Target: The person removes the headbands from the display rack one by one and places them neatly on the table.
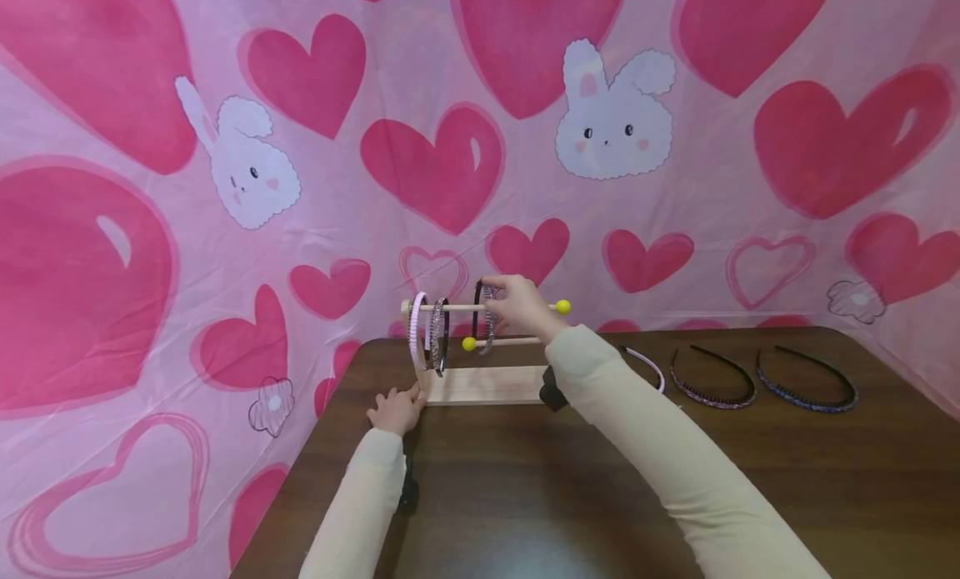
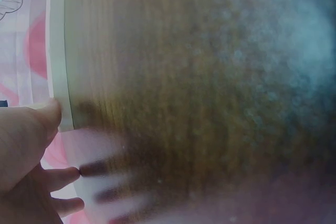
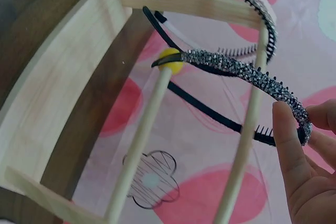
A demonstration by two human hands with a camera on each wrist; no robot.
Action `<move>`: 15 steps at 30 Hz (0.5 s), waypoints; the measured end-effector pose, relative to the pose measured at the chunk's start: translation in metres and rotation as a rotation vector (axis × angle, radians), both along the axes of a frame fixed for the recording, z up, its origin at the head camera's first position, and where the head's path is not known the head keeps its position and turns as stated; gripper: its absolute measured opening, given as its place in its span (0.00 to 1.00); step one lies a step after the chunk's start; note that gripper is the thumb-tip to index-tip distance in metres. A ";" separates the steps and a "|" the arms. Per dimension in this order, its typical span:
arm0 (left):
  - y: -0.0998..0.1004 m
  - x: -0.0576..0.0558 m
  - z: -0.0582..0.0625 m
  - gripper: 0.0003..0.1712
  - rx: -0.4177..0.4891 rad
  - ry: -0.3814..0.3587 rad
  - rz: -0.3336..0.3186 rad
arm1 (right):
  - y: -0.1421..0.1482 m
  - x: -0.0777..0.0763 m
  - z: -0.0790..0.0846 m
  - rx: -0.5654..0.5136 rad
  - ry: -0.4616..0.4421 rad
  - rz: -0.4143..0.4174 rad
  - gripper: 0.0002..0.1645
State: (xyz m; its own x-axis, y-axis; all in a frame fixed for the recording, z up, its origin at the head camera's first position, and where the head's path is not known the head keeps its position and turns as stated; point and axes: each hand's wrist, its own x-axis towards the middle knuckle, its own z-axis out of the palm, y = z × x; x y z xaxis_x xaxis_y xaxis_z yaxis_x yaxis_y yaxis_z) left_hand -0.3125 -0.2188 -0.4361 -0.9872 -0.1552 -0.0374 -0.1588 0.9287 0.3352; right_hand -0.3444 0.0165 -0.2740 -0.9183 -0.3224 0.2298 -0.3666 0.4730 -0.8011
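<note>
A pale wooden rack (image 1: 480, 387) stands on the table, with two rods that end in yellow balls. My right hand (image 1: 525, 306) pinches a glittery silver-and-black headband (image 3: 247, 72) between thumb and fingers at its top. This headband loops around the upper rod (image 3: 242, 166), and one tip passes close to the lower rod's yellow ball (image 3: 171, 61). Toward the rack's left end hang a pink headband (image 1: 415, 337) and another glittery headband (image 1: 438, 333). At the left end of the base, my left hand (image 1: 396, 411) rests with fingers spread, its thumb touching the wood.
To the right of the rack lie a white-pink headband (image 1: 651, 366), a reddish one (image 1: 716, 402) and a blue one (image 1: 810, 406) on the brown table (image 1: 510, 496). Behind stands a pink cloth backdrop (image 1: 420, 71) with hearts and rabbits.
</note>
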 end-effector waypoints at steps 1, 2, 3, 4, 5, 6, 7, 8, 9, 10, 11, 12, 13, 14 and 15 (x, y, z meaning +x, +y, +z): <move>0.000 0.000 0.000 0.26 0.000 -0.001 0.001 | 0.003 0.000 0.002 -0.001 0.002 0.001 0.29; 0.000 0.000 0.000 0.26 -0.001 -0.002 0.001 | 0.006 0.001 0.003 -0.006 0.004 0.005 0.29; 0.000 0.000 0.000 0.26 0.000 -0.003 0.001 | 0.009 0.001 0.005 -0.008 0.008 0.011 0.29; -0.001 0.000 0.000 0.26 -0.001 -0.003 0.000 | 0.012 0.001 0.006 -0.012 0.010 0.017 0.29; -0.001 -0.001 0.000 0.27 -0.001 -0.003 0.000 | 0.015 0.001 0.008 -0.023 0.010 0.025 0.29; -0.001 -0.001 0.001 0.26 -0.006 0.000 -0.003 | 0.019 0.000 0.009 -0.029 0.009 0.031 0.29; -0.001 -0.001 0.001 0.26 -0.006 0.001 -0.004 | 0.022 0.000 0.010 -0.036 0.010 0.038 0.30; -0.001 -0.001 0.001 0.26 -0.006 0.001 -0.005 | 0.026 0.000 0.012 -0.041 0.009 0.043 0.30; -0.001 -0.001 0.001 0.26 -0.005 0.001 -0.005 | 0.029 0.000 0.013 -0.049 0.007 0.046 0.30; -0.001 -0.001 0.001 0.26 -0.005 0.001 -0.007 | 0.032 0.000 0.014 -0.058 0.002 0.048 0.30; -0.001 -0.001 0.001 0.26 -0.005 0.000 -0.007 | 0.036 0.000 0.015 -0.063 -0.002 0.045 0.30; -0.001 -0.001 0.000 0.26 -0.005 0.000 -0.007 | 0.040 0.000 0.016 -0.062 -0.001 0.042 0.31; -0.001 -0.001 0.000 0.26 -0.003 -0.002 -0.004 | 0.043 0.000 0.017 -0.066 0.000 0.037 0.31; -0.001 -0.001 0.000 0.26 -0.005 0.000 -0.004 | 0.047 0.001 0.018 -0.076 -0.006 0.034 0.31; -0.001 -0.001 0.000 0.26 -0.007 0.002 -0.003 | 0.050 0.001 0.018 -0.080 -0.006 0.027 0.30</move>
State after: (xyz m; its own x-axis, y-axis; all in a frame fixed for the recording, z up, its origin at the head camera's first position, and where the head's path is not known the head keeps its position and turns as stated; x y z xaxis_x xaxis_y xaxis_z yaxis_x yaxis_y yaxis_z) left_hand -0.3131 -0.2198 -0.4362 -0.9877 -0.1522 -0.0347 -0.1551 0.9315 0.3291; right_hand -0.3434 0.0669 -0.2557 -0.9109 -0.3280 0.2505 -0.3735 0.3971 -0.8383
